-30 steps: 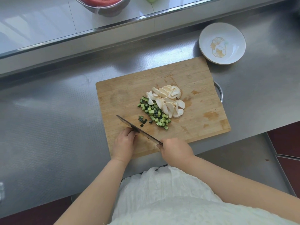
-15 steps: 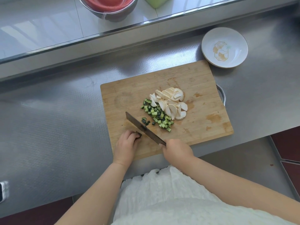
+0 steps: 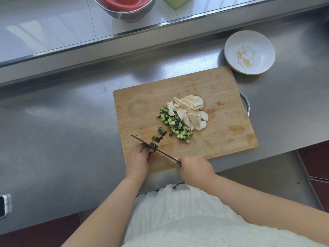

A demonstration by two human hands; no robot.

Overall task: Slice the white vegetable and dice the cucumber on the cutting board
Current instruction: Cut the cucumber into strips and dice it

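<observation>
A wooden cutting board [image 3: 222, 97] lies on the steel counter. A pile of white vegetable slices [image 3: 189, 112] sits at its middle, with diced cucumber [image 3: 175, 124] beside it on the left. My right hand [image 3: 195, 169] grips the handle of a dark knife [image 3: 164, 154], its blade edge down on the board's near left part. My left hand [image 3: 139, 160] holds a small dark-green cucumber piece [image 3: 154, 146] against the blade with curled fingers. A few fresh cubes [image 3: 159, 135] lie just beyond the blade.
A white dish with a gold pattern [image 3: 249, 52] stands beyond the board's far right corner. A steel bowl with red contents [image 3: 124, 6] sits on the raised ledge behind. A phone [image 3: 2, 205] lies at the counter's left edge. The board's metal handle [image 3: 246, 104] sticks out right.
The knife came down from a lifted, tilted position onto the cucumber piece held by my left hand. More dark cubes lie by the blade. The camera view shifted slightly.
</observation>
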